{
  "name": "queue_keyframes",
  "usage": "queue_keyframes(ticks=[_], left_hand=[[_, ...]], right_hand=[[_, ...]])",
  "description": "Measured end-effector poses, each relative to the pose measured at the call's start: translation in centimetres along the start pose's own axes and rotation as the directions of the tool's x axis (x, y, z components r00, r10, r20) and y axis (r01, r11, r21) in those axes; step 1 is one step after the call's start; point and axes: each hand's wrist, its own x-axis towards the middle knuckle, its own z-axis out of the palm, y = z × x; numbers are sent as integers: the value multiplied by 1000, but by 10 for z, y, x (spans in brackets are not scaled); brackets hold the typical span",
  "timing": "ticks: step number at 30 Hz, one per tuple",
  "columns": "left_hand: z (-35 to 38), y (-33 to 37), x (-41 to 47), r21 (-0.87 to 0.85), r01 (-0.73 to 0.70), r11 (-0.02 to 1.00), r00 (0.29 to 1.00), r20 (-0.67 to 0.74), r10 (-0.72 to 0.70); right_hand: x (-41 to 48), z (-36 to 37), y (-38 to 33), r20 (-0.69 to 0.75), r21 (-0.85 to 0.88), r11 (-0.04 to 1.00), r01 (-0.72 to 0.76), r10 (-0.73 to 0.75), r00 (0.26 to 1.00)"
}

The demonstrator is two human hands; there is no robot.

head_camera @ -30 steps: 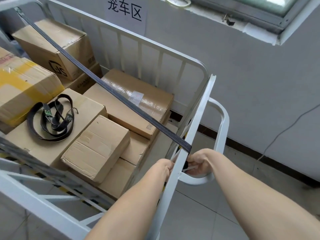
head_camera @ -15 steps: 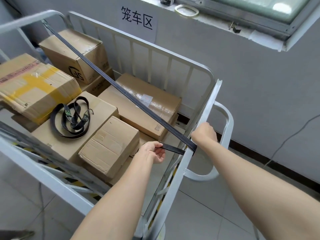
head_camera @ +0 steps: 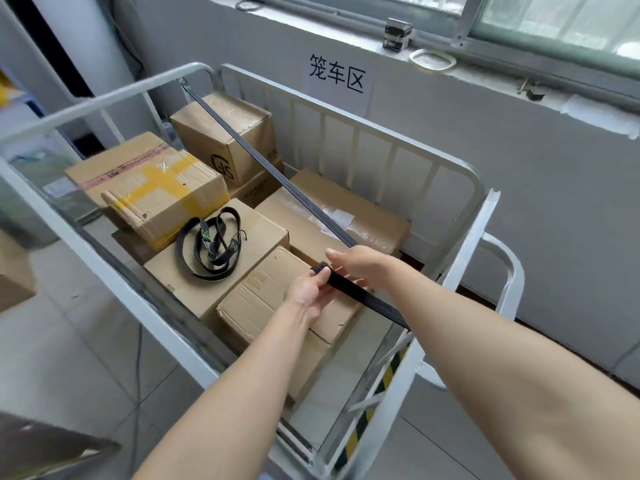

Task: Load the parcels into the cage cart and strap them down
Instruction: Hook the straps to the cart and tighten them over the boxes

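A white cage cart (head_camera: 391, 131) holds several cardboard parcels (head_camera: 152, 188). A dark strap (head_camera: 249, 147) runs taut from the cart's far left corner diagonally over the parcels to the near right rail. My left hand (head_camera: 310, 287) grips the strap's loose end, which leads back to the right rail. My right hand (head_camera: 360, 263) is curled around the taut strap just above the left hand; its fingertips are hidden. A second black strap (head_camera: 211, 245) lies coiled on a parcel in the middle.
A grey wall with a paper sign (head_camera: 337, 77) stands behind the cart. A small box (head_camera: 397, 32) and a tape roll (head_camera: 431, 59) sit on the window ledge. A curved handle (head_camera: 509, 271) sticks out on the cart's right side.
Both hands left the right rail and moved left over the parcels. The left hand pulled the strap's loose end inward; the right hand went from the rail to the taut strap.
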Motion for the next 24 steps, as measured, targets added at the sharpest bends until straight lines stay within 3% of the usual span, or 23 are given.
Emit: queue_keyframes(ticks=[7,10,15,20,24], left_hand=[[-37,36,-2,208,-96,973,991,116,73],[-57,60,2,258,-22,966,987,160,-20],[-114,145,34,439,61,897,988,99,-116],[-137,220,64,402,63,913,994,55,-93],[-135,246,73,198,6,980,993,118,-30]], right_hand=[[28,36,-71,135,138,990,-31,12,991],[45,55,-100,66,169,985,-25,14,998],[65,69,-132,-112,-54,996,-69,62,992],[90,90,-183,-157,-51,999,5,-13,988],[102,99,-209,-160,-12,1000,0,-2,987]])
